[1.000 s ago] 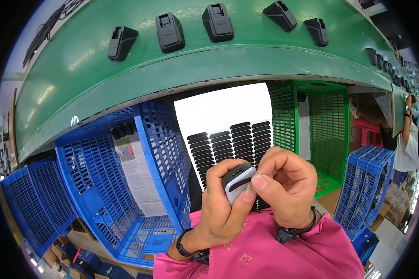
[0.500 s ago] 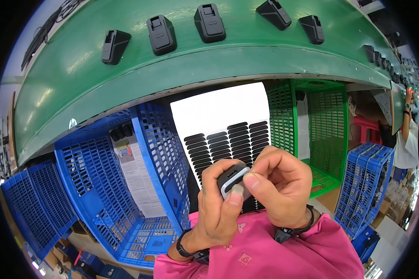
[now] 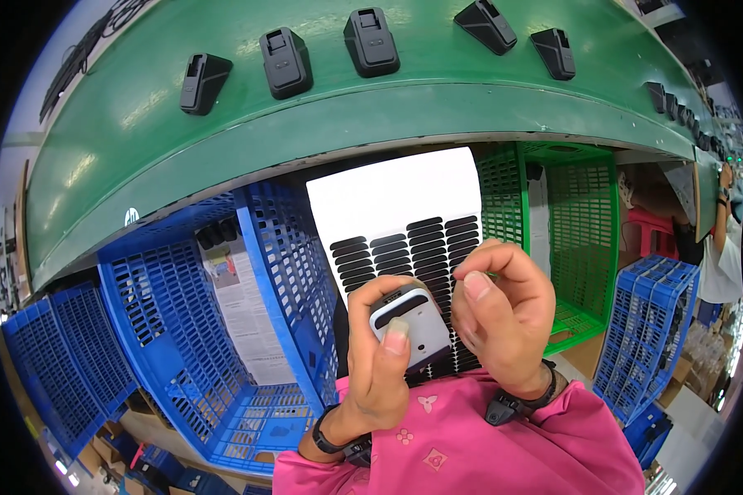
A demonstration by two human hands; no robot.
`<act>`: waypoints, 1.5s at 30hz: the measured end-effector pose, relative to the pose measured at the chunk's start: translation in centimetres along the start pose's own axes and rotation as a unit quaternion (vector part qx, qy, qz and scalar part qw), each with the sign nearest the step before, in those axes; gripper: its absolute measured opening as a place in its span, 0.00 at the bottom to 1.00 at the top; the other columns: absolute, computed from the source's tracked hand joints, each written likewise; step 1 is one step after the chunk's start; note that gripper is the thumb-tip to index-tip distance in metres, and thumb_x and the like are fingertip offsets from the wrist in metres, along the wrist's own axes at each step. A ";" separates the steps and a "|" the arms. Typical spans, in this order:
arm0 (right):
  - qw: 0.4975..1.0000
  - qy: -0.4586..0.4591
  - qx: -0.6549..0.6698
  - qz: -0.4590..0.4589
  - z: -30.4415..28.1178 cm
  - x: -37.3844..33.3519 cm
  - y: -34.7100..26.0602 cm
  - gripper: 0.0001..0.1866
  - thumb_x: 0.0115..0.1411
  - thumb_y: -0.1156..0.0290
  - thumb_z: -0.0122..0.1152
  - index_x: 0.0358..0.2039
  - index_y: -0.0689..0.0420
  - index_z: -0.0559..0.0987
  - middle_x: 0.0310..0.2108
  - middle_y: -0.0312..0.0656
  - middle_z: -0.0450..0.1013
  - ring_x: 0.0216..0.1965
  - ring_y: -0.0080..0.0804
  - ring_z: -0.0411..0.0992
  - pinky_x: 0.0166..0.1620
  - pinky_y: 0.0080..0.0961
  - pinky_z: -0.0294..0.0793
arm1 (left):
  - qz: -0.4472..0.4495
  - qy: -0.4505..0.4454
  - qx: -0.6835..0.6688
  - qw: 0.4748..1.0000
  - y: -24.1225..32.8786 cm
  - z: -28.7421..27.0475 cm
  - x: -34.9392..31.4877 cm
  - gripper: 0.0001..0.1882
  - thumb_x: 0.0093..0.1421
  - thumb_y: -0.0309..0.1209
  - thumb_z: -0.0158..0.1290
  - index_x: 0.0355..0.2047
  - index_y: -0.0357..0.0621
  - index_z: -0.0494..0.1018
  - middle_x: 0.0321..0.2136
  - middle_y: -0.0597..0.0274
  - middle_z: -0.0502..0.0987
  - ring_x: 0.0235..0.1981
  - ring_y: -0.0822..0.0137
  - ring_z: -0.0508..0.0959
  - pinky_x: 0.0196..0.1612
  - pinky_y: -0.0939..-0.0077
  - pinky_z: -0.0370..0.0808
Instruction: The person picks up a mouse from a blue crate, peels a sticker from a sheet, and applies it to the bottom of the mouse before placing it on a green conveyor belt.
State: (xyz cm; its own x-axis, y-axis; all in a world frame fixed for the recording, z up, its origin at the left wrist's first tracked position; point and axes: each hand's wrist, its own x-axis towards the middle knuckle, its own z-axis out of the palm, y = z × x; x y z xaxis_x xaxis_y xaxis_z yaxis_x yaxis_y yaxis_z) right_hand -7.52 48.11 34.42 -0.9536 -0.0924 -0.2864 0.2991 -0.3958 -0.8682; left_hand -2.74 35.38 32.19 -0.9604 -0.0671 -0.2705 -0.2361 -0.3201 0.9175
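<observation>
My left hand (image 3: 380,363) is closed around a small rounded electronic device (image 3: 425,332). Its pale grey face, with a dark strip along one end, is turned up, and my thumb presses on that face. Just to the right, my right hand (image 3: 504,322) is apart from the device, thumb and forefinger drawn together and the other fingers curled. Whether a tiny thing sits in that pinch I cannot make out. Beneath both hands lies a white sheet (image 3: 396,194) bearing columns of black oval stickers (image 3: 425,239), its lower part hidden by the hands and device.
Several black charger-like units (image 3: 372,43) stand on the green bench (image 3: 322,124) ahead. A blue crate (image 3: 260,280) lined with printed paper is at my left, a green crate (image 3: 582,239) at my right. Beyond it are another blue crate (image 3: 648,330) and a person's arm (image 3: 721,219).
My right hand has come away from the device's edge. My left hand has tilted the device, so its pale face now shows more fully.
</observation>
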 end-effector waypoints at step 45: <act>0.974 0.092 -0.186 0.089 -9.0 4.2 -3.7 0.10 0.60 0.66 0.56 0.30 0.59 0.70 0.18 0.32 0.62 0.13 0.17 0.57 0.14 0.13 0.55 | -0.165 0.343 0.511 0.771 -31.2 -37.1 13.4 0.16 0.52 0.38 0.55 0.27 0.33 0.73 0.26 0.39 0.76 0.33 0.40 0.76 0.38 0.52 0.73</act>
State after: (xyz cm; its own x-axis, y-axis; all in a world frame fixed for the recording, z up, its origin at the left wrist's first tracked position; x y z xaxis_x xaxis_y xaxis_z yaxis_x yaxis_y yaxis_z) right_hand -12.30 57.43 32.83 -0.8734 0.0496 -0.4845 0.4838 -0.0265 -0.8748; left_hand -2.76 9.40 -10.85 -0.6018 -0.7376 -0.3063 -0.7804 0.4618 0.4215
